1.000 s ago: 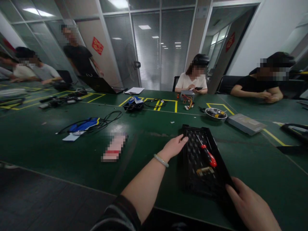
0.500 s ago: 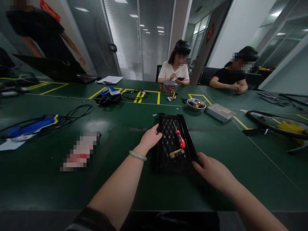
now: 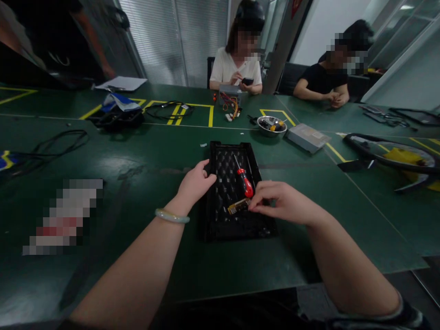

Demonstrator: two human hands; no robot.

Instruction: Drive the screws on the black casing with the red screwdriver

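Note:
A black tray (image 3: 224, 229) with a studded floor lies in front of me on the green table. My left hand (image 3: 195, 184) grips its left wall, thumb over the rim. Inside the tray is a screwdriver (image 3: 245, 182) with a red and black handle, its shaft pointing away from me. Closer to me there is a small circuit board (image 3: 238, 206) with gold-coloured edges. My right hand (image 3: 275, 201) reaches over the tray's right wall and pinches the board's right end between thumb and fingers. Whether the board is lifted off the tray floor, I cannot tell.
A metal bowl of small parts (image 3: 271, 126) and a flat grey box (image 3: 308, 137) stand beyond the tray. A grey unit with coloured wires (image 3: 230, 96) sits farther back. Cables (image 3: 51, 151) lie left. A wheel-like ring (image 3: 388, 156) lies right. Co-workers are across the table.
My right hand has left the tray's right wall, moved inward and taken hold of the circuit board's end. My left hand stays on the left wall. The camera view has shifted.

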